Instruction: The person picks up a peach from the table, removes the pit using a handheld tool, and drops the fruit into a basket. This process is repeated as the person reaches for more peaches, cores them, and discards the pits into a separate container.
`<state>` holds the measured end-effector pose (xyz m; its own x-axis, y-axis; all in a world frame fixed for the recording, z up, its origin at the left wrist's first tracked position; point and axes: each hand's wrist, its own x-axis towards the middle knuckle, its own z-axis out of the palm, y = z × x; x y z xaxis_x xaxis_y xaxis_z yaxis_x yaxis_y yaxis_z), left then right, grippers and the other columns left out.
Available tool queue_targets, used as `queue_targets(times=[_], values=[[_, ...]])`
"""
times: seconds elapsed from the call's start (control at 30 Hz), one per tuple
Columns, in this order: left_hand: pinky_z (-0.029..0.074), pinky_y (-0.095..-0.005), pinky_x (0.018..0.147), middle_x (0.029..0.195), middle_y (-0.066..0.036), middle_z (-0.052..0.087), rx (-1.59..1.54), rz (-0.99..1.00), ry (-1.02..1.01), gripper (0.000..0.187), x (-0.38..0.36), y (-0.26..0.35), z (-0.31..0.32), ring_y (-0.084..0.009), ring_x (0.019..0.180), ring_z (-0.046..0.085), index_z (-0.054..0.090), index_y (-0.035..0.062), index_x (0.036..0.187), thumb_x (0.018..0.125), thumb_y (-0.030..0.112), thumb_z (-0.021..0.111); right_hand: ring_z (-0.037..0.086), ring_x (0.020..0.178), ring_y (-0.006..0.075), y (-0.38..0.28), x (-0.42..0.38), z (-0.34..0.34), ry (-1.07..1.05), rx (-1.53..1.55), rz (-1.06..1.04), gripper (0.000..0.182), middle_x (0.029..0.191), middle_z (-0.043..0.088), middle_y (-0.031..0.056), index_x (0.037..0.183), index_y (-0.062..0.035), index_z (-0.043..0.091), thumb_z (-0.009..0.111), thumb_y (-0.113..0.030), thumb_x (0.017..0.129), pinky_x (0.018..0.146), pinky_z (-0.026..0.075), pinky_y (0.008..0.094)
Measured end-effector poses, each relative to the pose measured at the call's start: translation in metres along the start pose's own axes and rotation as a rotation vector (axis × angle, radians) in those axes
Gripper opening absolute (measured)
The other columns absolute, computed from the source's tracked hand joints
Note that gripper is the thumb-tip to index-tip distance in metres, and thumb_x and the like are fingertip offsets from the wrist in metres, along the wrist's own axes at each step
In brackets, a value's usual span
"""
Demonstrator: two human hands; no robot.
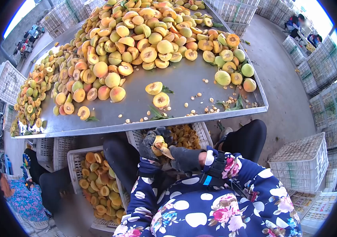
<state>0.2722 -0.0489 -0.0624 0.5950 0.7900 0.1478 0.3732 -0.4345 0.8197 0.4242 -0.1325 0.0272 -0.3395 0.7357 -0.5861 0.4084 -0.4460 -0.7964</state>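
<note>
My left hand (151,144), in a dark glove, is closed around a yellow peach (159,143) just below the table's front edge. My right hand (185,158), also in a dark glove, is closed beside it. A slim tan piece (166,151) runs from the right fingers to the fruit's cut flesh; I cannot tell what it is. Beneath and behind the hands, a white crate (205,134) holds cut peach pieces (184,136).
A metal table (137,96) bears a large heap of halved peaches (148,35), plus loose pits and leaves. Another crate (73,158) of peach halves stands at left, near a seated person (26,197). Stacked crates (299,162) line the right; people (294,23) work far back.
</note>
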Motion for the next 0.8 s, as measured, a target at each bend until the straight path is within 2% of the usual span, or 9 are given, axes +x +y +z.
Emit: queue_targets(times=[0.03,0.13,0.23,0.33,0.47,0.57,0.63,0.7,0.8], values=[[0.046,-0.0308,0.078,0.093,-0.007,0.06,0.1,0.039,-0.074,0.027,0.002,-0.003,-0.001,-0.0212,0.085,0.059,0.058,0.0083,0.096,0.074,0.022,0.063,0.052,0.046,0.0186,-0.008,-0.006,-0.002,-0.011,0.08,0.033,0.02,0.066,0.051,0.0097,0.099,-0.0024,0.04,0.048,-0.012,0.083,0.033,0.04,0.0297],[0.048,-0.0301,0.069,0.083,-0.007,0.062,-0.209,-0.032,-0.05,0.023,0.0,-0.004,-0.006,-0.0215,0.075,0.06,0.061,0.0066,0.091,0.072,0.018,0.064,0.05,0.044,0.0183,-0.009,-0.005,-0.004,-0.097,0.243,0.121,0.017,0.064,0.05,0.0085,0.096,-0.0019,0.042,0.048,-0.011,0.083,0.033,0.039,0.0291],[0.048,-0.029,0.07,0.085,-0.007,0.062,-0.702,-0.377,-0.25,0.02,-0.004,-0.054,0.011,-0.0198,0.076,0.06,0.061,0.0066,0.09,0.073,0.017,0.062,0.049,0.042,0.0162,-0.003,-0.003,-0.002,-0.129,0.249,0.117,0.016,0.064,0.05,0.0081,0.097,-0.002,0.042,0.047,-0.009,0.083,0.032,0.038,0.0273],[0.048,-0.028,0.071,0.086,-0.007,0.062,-0.262,-0.024,-0.232,0.018,-0.001,-0.02,0.001,-0.018,0.077,0.06,0.061,0.0056,0.091,0.075,0.014,0.06,0.047,0.04,0.0145,-0.004,-0.006,0.0,-0.088,0.21,0.134,0.016,0.063,0.049,0.0073,0.095,-0.0015,0.043,0.049,-0.011,0.083,0.031,0.037,0.0257],[0.048,-0.0276,0.072,0.085,-0.006,0.06,-0.341,-0.086,-0.101,0.016,-0.008,-0.051,0.018,-0.0173,0.078,0.058,0.057,0.0042,0.092,0.078,0.012,0.059,0.047,0.038,0.0132,-0.009,-0.006,-0.001,-0.155,0.348,0.141,0.019,0.061,0.049,0.0051,0.093,-0.0015,0.046,0.053,-0.015,0.082,0.031,0.038,0.0242],[0.047,-0.0268,0.066,0.08,-0.005,0.058,-0.559,-0.151,-0.028,0.015,-0.002,-0.034,0.022,-0.0151,0.072,0.056,0.056,0.0041,0.089,0.079,0.015,0.056,0.049,0.041,0.0106,0.028,0.013,0.006,-0.376,0.995,0.125,0.02,0.065,0.05,0.0042,0.095,-0.0016,0.044,0.048,-0.019,0.085,0.032,0.037,0.021],[0.047,-0.0266,0.065,0.079,-0.005,0.057,-0.644,-0.181,0.0,0.014,-0.001,-0.03,0.022,-0.0152,0.071,0.056,0.055,0.0043,0.088,0.08,0.016,0.055,0.05,0.041,0.0103,0.037,0.02,0.013,-0.283,0.736,-0.209,0.019,0.065,0.052,0.0047,0.094,-0.0023,0.047,0.05,-0.019,0.085,0.033,0.04,0.0221],[0.047,-0.0264,0.064,0.077,-0.005,0.056,-0.712,-0.231,-0.002,0.014,-0.001,-0.031,0.022,-0.0152,0.069,0.055,0.055,0.0044,0.087,0.08,0.017,0.055,0.051,0.042,0.0098,0.039,0.024,0.015,-0.29,0.723,-0.317,0.02,0.065,0.054,0.0051,0.094,-0.0026,0.049,0.05,-0.02,0.085,0.033,0.041,0.0224],[0.047,-0.0261,0.062,0.075,-0.005,0.055,-0.837,-0.324,-0.036,0.014,0.0,-0.034,0.023,-0.0154,0.067,0.054,0.053,0.0046,0.085,0.081,0.018,0.054,0.053,0.047,0.0093,0.042,0.023,0.012,-0.415,0.994,-0.202,0.019,0.069,0.054,0.0048,0.096,-0.0029,0.048,0.05,-0.019,0.086,0.037,0.043,0.0202]])
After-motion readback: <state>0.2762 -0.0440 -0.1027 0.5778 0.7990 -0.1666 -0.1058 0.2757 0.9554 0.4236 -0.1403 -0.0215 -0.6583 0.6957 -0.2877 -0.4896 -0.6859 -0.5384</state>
